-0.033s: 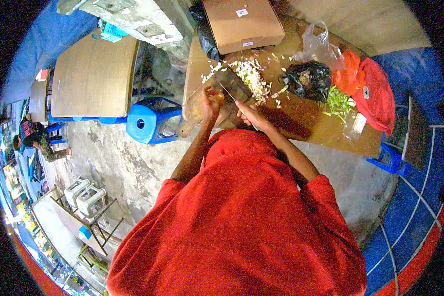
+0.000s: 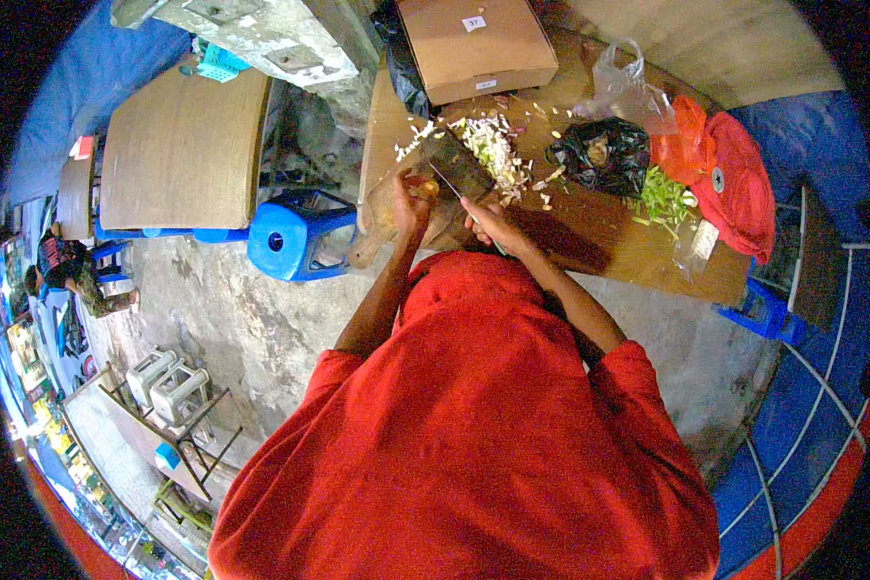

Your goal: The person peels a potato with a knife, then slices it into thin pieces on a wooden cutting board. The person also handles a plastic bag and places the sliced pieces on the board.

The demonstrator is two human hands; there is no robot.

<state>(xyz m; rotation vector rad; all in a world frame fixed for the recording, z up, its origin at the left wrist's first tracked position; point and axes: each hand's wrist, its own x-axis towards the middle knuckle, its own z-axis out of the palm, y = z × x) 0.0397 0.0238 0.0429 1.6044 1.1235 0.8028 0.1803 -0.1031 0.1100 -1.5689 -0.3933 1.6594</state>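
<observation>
My right hand [image 2: 494, 226] is closed around the handle of a knife [image 2: 444, 176], its thin blade pointing up and left over a dark-stained wooden cutting board [image 2: 385, 215]. Close to the blade tip, my left hand [image 2: 413, 201] has its fingers curled around a small rounded orange-brown thing [image 2: 429, 189], whose kind I cannot make out. Pale chopped pieces [image 2: 493, 150], white with some green, lie in a heap along the far right side of the board. More white bits are scattered at its far left edge.
On the wooden table [image 2: 638, 253] are a cardboard box [image 2: 478, 53], a black plastic bag [image 2: 604, 155], a clear bag [image 2: 630, 92], chopped greens [image 2: 663, 201] and a red cloth item [image 2: 739, 188]. A blue stool [image 2: 285, 242] stands left, near another table [image 2: 179, 155]. A person [image 2: 72, 271] sits far left.
</observation>
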